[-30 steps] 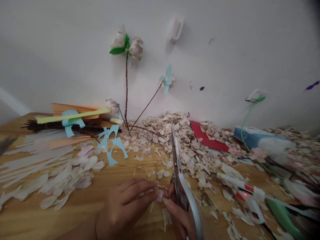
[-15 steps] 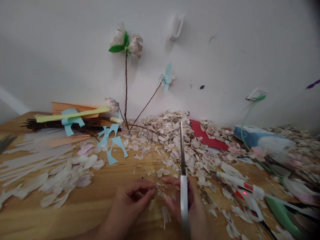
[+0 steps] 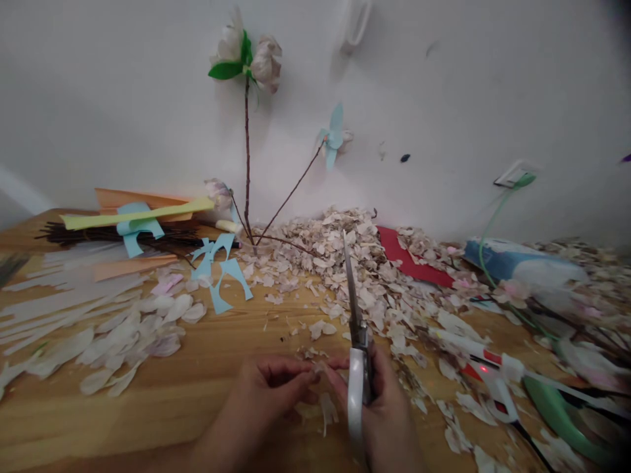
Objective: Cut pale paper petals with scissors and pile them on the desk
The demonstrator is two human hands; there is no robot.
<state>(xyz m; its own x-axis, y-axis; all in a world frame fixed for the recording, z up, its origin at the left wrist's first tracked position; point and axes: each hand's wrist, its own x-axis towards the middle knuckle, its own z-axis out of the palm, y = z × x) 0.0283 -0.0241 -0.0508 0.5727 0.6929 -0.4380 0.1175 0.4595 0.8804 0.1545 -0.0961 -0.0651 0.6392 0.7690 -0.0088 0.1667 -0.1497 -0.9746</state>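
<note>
A pair of scissors (image 3: 353,295) with silvery handles rests in my right hand (image 3: 382,407), blades pointing away from me and upward. The thumb and forefinger of that hand reach left, pinched close to the fingertips of my left hand (image 3: 271,394). My left hand is closed in a pinch. A small pale bit, perhaps a piece of petal, shows between the two sets of fingertips, but it is blurred. Under the hands lies a pale strip-like scrap (image 3: 328,412) on the wooden table (image 3: 197,358).
Dried petals (image 3: 315,243) are heaped at the wall. Behind stands a branch (image 3: 248,157) with paper-like flowers. Left are loose petals (image 3: 142,335), blue paper cutouts (image 3: 231,276) and thin dark sticks (image 3: 79,240). Right are red paper (image 3: 411,259), a glue gun (image 3: 495,384) and green tape (image 3: 552,410).
My hands have come together, fingertips now meeting around a small pale bit. The scissors have tilted a little to the left. The view has tipped slightly downward.
</note>
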